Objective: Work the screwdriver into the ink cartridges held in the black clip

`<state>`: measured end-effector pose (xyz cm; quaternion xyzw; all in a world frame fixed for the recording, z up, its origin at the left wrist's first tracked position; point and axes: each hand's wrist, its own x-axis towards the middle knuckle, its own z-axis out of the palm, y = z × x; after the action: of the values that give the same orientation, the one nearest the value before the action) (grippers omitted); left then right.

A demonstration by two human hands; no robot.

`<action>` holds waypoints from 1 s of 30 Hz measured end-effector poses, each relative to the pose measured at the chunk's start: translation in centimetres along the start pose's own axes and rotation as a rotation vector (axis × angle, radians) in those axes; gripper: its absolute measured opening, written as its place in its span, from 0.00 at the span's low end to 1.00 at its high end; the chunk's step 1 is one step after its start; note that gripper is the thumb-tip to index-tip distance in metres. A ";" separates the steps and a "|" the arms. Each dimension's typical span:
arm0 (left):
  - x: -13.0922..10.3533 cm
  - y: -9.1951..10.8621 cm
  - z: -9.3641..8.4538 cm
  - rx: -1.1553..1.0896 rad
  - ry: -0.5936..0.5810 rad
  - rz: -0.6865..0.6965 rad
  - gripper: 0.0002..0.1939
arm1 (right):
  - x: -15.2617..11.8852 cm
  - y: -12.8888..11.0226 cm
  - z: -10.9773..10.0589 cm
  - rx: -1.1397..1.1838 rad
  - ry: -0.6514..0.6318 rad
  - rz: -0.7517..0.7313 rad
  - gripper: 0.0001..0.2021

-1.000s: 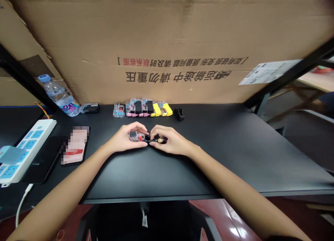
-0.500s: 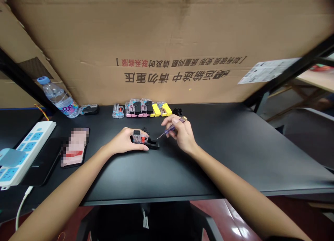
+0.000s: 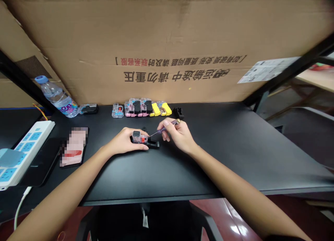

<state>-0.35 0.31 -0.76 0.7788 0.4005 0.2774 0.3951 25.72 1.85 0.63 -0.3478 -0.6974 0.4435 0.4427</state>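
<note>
Two hands worked mid-desk: our left hand (image 3: 122, 143) gripped a clear cartridge (image 3: 138, 137) on the black desk (image 3: 235, 147), while our right hand (image 3: 177, 135), having just lifted a small screwdriver (image 3: 164, 129), lowered its tip toward it.

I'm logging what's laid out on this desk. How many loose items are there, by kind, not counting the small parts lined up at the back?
Water bottle: 1
Power strip: 1
Phone: 1
Screwdriver, held in the right hand: 1
Clear clip with red button, under the left hand: 1
Total: 5
</note>
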 end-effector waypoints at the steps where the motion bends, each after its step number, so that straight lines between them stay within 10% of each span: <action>1: 0.0 0.0 0.0 0.003 0.000 -0.005 0.24 | 0.0 0.0 0.0 -0.028 -0.001 -0.021 0.27; 30: 0.1 0.3 -0.4 -0.038 -0.130 -0.031 0.24 | -0.8 1.0 -0.6 -0.232 -0.255 -0.302 0.20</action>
<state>-0.52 0.47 -0.30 0.7811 0.3807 0.2275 0.4395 26.61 1.72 -0.41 -0.2292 -0.8380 0.3297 0.3694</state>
